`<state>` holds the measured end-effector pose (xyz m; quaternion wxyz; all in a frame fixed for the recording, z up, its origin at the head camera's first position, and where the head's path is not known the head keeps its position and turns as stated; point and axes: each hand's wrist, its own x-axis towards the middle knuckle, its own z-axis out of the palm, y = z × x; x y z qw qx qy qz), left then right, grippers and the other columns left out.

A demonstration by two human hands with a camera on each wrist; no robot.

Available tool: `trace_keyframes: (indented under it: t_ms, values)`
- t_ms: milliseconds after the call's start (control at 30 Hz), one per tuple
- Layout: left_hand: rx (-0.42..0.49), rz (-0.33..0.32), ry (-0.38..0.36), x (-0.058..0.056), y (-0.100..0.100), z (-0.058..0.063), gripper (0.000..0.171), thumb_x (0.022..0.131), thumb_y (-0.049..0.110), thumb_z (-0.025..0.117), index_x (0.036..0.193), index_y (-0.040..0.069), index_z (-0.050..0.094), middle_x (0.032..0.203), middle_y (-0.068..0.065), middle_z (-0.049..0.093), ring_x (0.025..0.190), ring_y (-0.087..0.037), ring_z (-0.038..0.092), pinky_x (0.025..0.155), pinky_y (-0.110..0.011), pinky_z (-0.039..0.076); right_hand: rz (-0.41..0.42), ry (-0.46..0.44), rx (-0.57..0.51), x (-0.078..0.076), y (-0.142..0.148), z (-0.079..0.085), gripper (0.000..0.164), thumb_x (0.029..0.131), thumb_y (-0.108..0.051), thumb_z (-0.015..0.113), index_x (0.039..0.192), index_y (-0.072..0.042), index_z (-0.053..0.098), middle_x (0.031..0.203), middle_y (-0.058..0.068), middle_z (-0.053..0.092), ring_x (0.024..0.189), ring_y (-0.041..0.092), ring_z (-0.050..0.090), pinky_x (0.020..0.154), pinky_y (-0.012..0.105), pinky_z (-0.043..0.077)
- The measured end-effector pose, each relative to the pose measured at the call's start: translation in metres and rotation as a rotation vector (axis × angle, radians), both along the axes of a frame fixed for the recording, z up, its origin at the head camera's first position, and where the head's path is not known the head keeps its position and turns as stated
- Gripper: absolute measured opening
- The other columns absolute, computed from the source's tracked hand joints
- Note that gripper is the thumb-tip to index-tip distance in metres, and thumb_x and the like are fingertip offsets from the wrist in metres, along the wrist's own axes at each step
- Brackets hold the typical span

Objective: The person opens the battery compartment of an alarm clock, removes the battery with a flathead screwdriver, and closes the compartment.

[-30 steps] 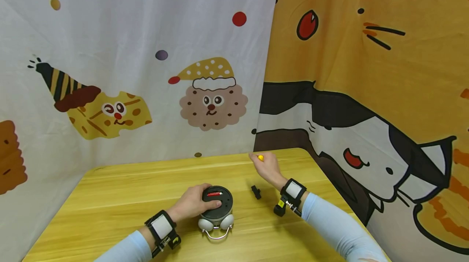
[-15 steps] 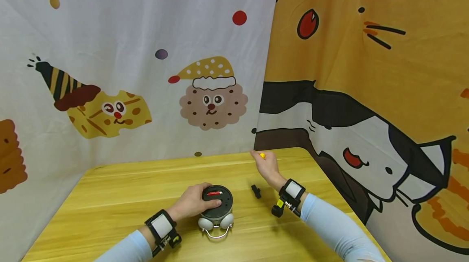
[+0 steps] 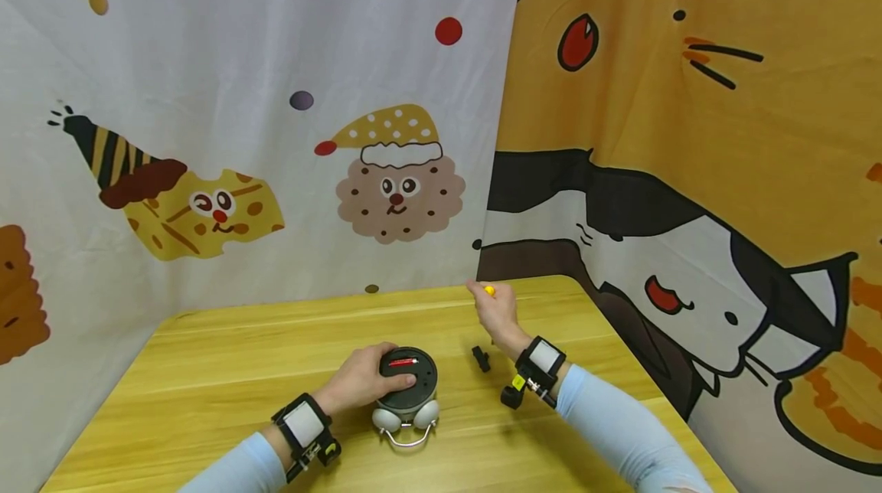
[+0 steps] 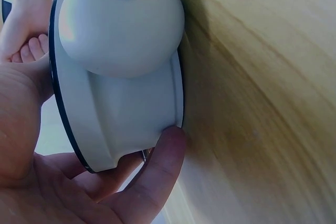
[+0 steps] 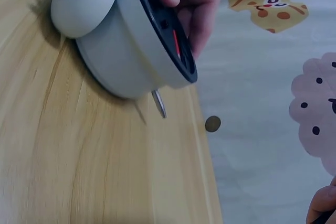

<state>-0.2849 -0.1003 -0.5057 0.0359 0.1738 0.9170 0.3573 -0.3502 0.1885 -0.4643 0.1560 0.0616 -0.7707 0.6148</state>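
Observation:
A twin-bell alarm clock [image 3: 408, 399] lies face down on the table, its black back up and its bells towards me. A red battery [image 3: 403, 362] shows in the slot of that back. My left hand [image 3: 358, 380] grips the clock's left side, thumb across the back and fingers round the pale casing [image 4: 126, 108]. Farther off to the right, my right hand [image 3: 498, 311] is raised in a fist round a small thing with a yellow end [image 3: 490, 291]; the fist hides most of it. Only part of the right hand [image 5: 323, 203] enters its wrist view.
A small black plastic piece [image 3: 481, 359] lies on the wooden table [image 3: 262, 370] between the clock and my right wrist. Printed cloths [image 3: 234, 57] hang behind the table and along its right side. A thin metal leg [image 5: 159, 103] sticks out from the clock.
My right wrist and forearm have shifted a little to the left, the fist still holding the yellow-ended thing. The left hand and clock stay in place.

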Motion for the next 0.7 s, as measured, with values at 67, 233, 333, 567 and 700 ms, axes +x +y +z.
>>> trace_keyframes:
  t_ms: [67,233,333,567,700]
  values:
    - [-0.002,0.003,-0.001,0.0,0.0,0.0,0.078,0.092,0.049,0.093,0.148,0.001,0.068,0.134,-0.015,0.079,0.12,-0.029,0.076,0.103,-0.051,0.062,0.015,-0.011,-0.043,0.0,-0.003,0.0,0.061,0.111,-0.028,0.068,0.056,-0.017,0.044,0.046,-0.014,0.038,0.041,0.01,0.033,0.043,0.025,0.026]
    - [-0.001,0.004,-0.003,0.0,0.0,0.001,0.078,0.093,0.048,0.093,0.148,0.0,0.067,0.134,-0.016,0.079,0.12,-0.029,0.076,0.103,-0.052,0.062,0.052,-0.049,-0.182,-0.001,-0.009,0.002,0.06,0.11,-0.025,0.067,0.056,-0.018,0.044,0.046,-0.013,0.039,0.039,0.009,0.032,0.042,0.025,0.027]
    - [0.01,0.006,-0.004,0.0,0.001,0.002,0.078,0.093,0.048,0.093,0.148,0.0,0.067,0.134,-0.017,0.079,0.119,-0.028,0.076,0.103,-0.051,0.062,0.064,-0.071,-0.249,-0.002,-0.013,0.004,0.059,0.109,-0.026,0.067,0.055,-0.019,0.044,0.046,-0.012,0.039,0.039,0.008,0.031,0.042,0.025,0.026]
    - [0.009,0.007,0.0,-0.002,0.001,0.002,0.078,0.092,0.047,0.093,0.148,0.0,0.067,0.134,-0.017,0.079,0.119,-0.029,0.076,0.103,-0.052,0.062,0.085,-0.095,-0.312,0.0,-0.019,0.008,0.06,0.109,-0.027,0.066,0.053,-0.021,0.044,0.046,-0.009,0.039,0.039,0.008,0.034,0.044,0.026,0.03]
    - [0.007,0.009,-0.003,-0.001,0.001,0.001,0.077,0.092,0.047,0.094,0.147,0.001,0.068,0.132,-0.016,0.08,0.118,-0.028,0.076,0.103,-0.051,0.062,0.083,-0.079,-0.323,0.003,-0.021,0.007,0.06,0.111,-0.025,0.064,0.054,-0.019,0.046,0.049,-0.007,0.043,0.045,0.012,0.041,0.051,0.027,0.037]
